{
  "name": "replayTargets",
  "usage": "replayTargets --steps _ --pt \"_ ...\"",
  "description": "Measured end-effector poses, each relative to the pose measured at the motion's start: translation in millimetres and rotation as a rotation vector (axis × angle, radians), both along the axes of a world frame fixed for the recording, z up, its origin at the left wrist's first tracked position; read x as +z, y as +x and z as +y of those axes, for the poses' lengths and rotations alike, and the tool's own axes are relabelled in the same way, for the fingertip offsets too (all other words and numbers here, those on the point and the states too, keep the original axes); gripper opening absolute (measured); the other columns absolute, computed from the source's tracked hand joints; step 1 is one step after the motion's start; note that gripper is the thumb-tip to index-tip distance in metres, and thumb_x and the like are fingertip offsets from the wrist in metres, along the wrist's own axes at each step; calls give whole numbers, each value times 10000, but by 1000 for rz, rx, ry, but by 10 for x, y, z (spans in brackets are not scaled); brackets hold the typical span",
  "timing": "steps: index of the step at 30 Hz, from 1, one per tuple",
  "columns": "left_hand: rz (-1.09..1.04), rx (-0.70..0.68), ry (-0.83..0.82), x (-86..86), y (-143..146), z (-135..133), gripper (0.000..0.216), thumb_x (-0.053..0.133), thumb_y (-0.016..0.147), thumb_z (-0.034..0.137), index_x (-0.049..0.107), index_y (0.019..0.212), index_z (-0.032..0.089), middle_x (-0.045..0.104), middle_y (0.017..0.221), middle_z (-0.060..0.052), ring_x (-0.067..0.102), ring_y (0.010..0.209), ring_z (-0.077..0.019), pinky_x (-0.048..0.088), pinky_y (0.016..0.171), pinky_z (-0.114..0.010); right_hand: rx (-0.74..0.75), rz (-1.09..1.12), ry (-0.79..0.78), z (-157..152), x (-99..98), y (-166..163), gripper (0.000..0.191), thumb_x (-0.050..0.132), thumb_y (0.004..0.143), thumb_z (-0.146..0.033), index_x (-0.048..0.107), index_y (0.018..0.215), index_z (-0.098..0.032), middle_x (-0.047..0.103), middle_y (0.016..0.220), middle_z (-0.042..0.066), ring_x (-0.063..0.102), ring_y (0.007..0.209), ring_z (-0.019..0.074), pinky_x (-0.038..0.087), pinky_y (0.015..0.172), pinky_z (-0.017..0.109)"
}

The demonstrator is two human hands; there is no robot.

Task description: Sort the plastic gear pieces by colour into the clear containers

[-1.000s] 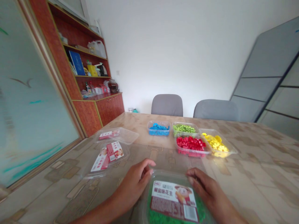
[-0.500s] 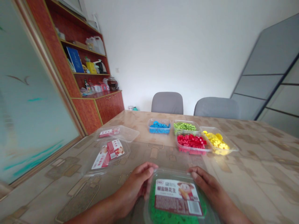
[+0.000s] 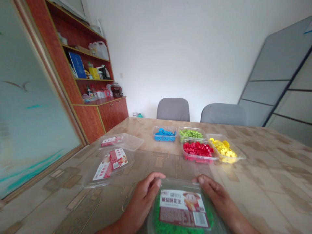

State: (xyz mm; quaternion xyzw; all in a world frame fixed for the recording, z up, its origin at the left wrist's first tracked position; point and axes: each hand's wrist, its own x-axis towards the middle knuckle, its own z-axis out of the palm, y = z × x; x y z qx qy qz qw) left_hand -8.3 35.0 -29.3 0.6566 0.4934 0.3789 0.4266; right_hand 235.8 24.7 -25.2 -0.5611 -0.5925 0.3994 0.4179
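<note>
A clear plastic box (image 3: 152, 224) with green pieces inside stands at the front edge of the view, its labelled lid (image 3: 184, 208) on top. My left hand (image 3: 146, 196) holds its far left corner, thumb and forefinger at the lid's rim. At the far right corner my right hand (image 3: 212, 191) grips the rim, thumb on top and fingers curled around the edge. The undersides of both hands' fingers are partly hidden. Beyond the hands sits an uncovered box of red pieces (image 3: 198, 150).
Uncovered boxes hold blue pieces (image 3: 165, 134), light green pieces (image 3: 191, 133) and yellow pieces (image 3: 223, 149). Several loose clear lids with labels (image 3: 119, 157) overlap at the left of the patterned table (image 3: 263, 182). Two grey chairs (image 3: 173, 109) stand behind, and a wooden cabinet (image 3: 89, 118) at the left.
The view has shifted slightly. My left hand's wrist has turned a little more upright, with both hands still at the far corners of the box. The lid remains on.
</note>
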Motion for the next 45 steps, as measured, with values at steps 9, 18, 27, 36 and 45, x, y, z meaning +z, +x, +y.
replayTargets --steps 9,18,27,36,45 --pt "-192 56 -110 -46 54 18 393 479 867 525 680 923 192 702 914 -47 633 907 -254 486 812 -309 34 96 -3 -40 21 -65 554 494 783 -745 581 692 -205 593 655 -1 589 629 188 509 577 273" --pt "157 -45 284 50 -39 41 338 381 959 310 586 1221 249 563 1310 -52 488 1229 -245 344 1062 -366 15 26 103 24 -77 -11 496 495 838 -669 654 770 -204 656 725 19 636 733 226 525 676 303" --pt "311 -238 245 115 -89 -25 348 441 968 339 548 1298 322 567 1327 -12 501 1224 -247 360 1057 -346 115 -162 236 -30 57 -10 425 403 960 -496 633 799 -176 641 780 45 622 748 203 482 671 274" --pt "280 -242 183 92 -53 10 314 408 983 346 581 1236 278 623 1246 -21 552 1167 -234 413 1003 -328 96 -146 203 -15 -22 -14 459 437 943 -526 565 677 -175 538 627 -14 523 612 149 421 545 225" --pt "400 -318 331 411 -434 18 584 487 960 380 256 1495 351 269 1560 -18 274 1408 -286 235 1146 -476 150 -316 158 -92 231 206 522 396 943 -546 675 1195 -184 696 1163 136 638 1078 325 482 959 491"
